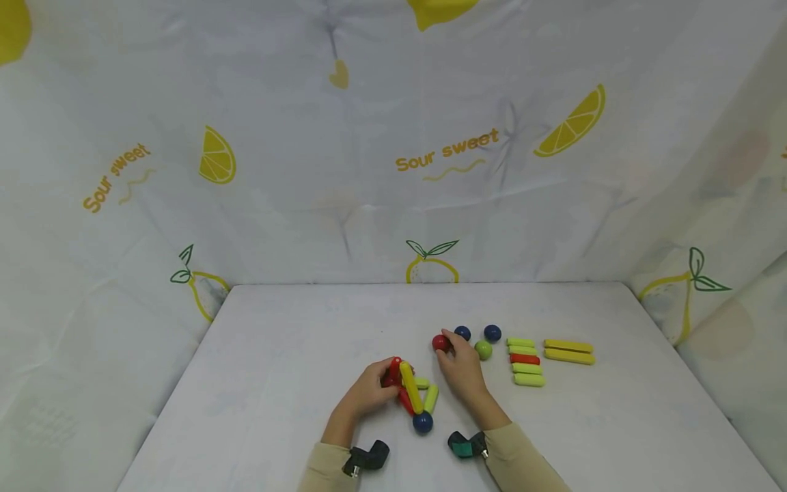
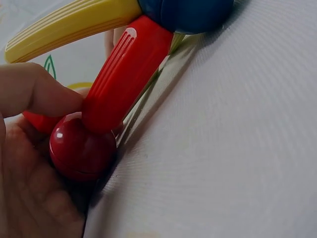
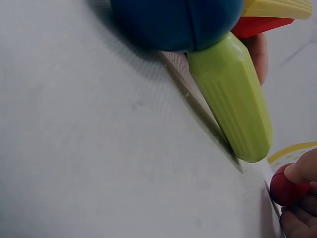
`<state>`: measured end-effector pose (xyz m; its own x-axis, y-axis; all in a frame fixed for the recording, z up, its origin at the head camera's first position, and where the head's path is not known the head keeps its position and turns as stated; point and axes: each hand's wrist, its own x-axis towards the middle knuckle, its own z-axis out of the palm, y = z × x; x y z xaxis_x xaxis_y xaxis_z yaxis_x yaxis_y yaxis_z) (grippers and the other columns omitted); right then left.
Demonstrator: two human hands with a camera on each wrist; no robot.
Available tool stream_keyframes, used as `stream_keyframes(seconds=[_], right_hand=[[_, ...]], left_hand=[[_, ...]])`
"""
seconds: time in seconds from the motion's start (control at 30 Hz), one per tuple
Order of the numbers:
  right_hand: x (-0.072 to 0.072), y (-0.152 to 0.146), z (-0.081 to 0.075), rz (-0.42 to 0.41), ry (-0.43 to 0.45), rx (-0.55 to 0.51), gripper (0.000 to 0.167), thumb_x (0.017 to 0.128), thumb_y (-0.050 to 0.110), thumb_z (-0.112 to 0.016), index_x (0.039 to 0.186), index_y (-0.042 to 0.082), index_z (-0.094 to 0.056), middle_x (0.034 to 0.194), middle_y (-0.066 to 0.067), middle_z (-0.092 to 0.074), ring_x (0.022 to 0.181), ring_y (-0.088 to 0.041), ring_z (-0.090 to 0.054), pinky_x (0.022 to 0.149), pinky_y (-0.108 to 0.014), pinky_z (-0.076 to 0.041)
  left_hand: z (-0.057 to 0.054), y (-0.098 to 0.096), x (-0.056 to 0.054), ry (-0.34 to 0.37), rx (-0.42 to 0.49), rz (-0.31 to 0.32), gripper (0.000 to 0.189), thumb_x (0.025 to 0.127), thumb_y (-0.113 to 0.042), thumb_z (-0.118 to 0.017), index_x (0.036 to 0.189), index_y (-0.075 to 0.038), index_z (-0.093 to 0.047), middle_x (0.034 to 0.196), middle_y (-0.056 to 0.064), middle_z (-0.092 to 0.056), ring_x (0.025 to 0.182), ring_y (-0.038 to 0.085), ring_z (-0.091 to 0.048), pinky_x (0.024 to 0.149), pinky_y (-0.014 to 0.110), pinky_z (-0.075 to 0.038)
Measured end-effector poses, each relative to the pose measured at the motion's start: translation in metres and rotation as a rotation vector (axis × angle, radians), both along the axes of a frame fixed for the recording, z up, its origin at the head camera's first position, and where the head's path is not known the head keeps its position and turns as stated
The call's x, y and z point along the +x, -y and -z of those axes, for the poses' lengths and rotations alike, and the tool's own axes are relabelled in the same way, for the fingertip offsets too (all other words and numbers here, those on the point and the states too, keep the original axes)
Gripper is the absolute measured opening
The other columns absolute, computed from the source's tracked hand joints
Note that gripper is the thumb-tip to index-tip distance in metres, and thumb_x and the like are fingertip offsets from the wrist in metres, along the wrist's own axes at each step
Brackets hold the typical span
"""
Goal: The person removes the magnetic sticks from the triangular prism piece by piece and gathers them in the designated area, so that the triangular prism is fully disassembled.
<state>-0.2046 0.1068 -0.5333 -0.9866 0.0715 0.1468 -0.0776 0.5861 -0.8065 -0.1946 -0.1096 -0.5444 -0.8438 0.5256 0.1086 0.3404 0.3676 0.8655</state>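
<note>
My left hand [image 1: 369, 391] grips the far-left corner of a small assembly of magnetic-looking rods and balls. In the left wrist view its thumb and fingers hold a red ball [image 2: 79, 151], joined to a red rod [image 2: 126, 74]. That rod runs to a blue ball [image 1: 422, 423] at the near corner. A raised yellow rod [image 1: 410, 389] and a green rod [image 3: 233, 99] also meet the blue ball. Another green rod [image 1: 421, 383] lies behind. My right hand [image 1: 462, 365] pinches a second red ball [image 1: 439, 342] between thumb and fingers, low over the table beyond the assembly.
Two blue balls, one nearer [image 1: 462, 333] and one farther right [image 1: 492, 333], and a green ball [image 1: 483, 350] sit by the right hand. Further right lie a column of short green rods [image 1: 529, 380] with one red rod [image 1: 525, 359], and two yellow rods [image 1: 569, 357].
</note>
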Motion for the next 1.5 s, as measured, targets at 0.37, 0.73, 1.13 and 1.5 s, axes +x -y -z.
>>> stream_keyframes(seconds=[0.37,0.73,1.13,1.5], right_hand=[[0.009,0.001,-0.003,-0.006,-0.081,0.115,0.051,0.087,0.01,-0.063,0.135,-0.001,-0.047,0.136,-0.019,-0.052,0.128,-0.033,-0.048,0.104,-0.048,-0.04],[0.02,0.005,-0.015,-0.064,-0.25,0.074,0.046,0.085,0.007,-0.067,0.13,0.004,-0.055,0.128,-0.013,-0.06,0.12,-0.028,-0.055,0.097,-0.045,-0.047],[0.015,0.016,-0.018,-0.428,-0.195,-0.073,0.036,0.088,0.001,-0.062,0.124,0.005,-0.059,0.122,-0.011,-0.064,0.113,-0.024,-0.061,0.092,-0.035,-0.05],[0.009,0.025,-0.025,-0.606,-0.223,-0.048,0.035,0.091,0.003,-0.059,0.126,0.005,-0.06,0.122,-0.009,-0.065,0.112,-0.024,-0.061,0.091,-0.033,-0.051]], left_hand=[[0.002,0.0,-0.002,-0.022,-0.006,-0.021,0.029,0.082,-0.005,-0.057,0.109,-0.013,-0.062,0.096,-0.001,-0.064,0.086,0.009,-0.052,0.083,0.024,-0.047],[-0.001,-0.001,-0.003,-0.075,-0.027,-0.102,0.02,0.089,-0.011,-0.059,0.109,-0.01,-0.06,0.096,-0.001,-0.062,0.089,0.011,-0.054,0.087,0.029,-0.049],[0.0,-0.003,-0.001,-0.047,-0.014,-0.099,0.025,0.093,-0.018,-0.058,0.116,-0.009,-0.059,0.107,0.001,-0.065,0.099,0.013,-0.056,0.098,0.037,-0.047],[0.002,-0.002,-0.001,-0.061,0.028,-0.085,0.024,0.094,-0.015,-0.055,0.117,-0.01,-0.059,0.11,0.002,-0.066,0.101,0.015,-0.058,0.097,0.036,-0.047]])
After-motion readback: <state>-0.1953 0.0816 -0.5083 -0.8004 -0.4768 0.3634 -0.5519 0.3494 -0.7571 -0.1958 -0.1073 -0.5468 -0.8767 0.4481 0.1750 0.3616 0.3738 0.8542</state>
